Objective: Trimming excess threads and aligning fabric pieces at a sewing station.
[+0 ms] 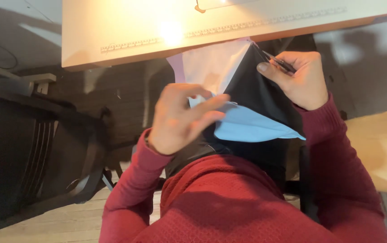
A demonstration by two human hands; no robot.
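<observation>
Pale tabletop [126, 27] fills the far edge of the view, a ruler strip [229, 28] printed along its near rim, and warm light glares off it. Down at the hands now: the left hand [180, 119] sits just under the table edge, fingers [207, 103] loosely curled and half spread, their tips resting on the light blue fabric [252, 126]; a firm pinch can't be made out from this angle. Over on the right, the right hand [299, 78] is closed, thumb pressing a fold of black fabric [256, 90] and a slim dark pen-like tool [280, 62] tucked along its fingers. Black cloth hangs from the table edge between both hands, the blue piece lying across its lower part, a white fabric panel [211, 65] beside it on the left. Red knitted sleeves [135, 180] run back toward the near edge. A dark chair [31, 148] stands at far left on the wooden floor [67, 220].
</observation>
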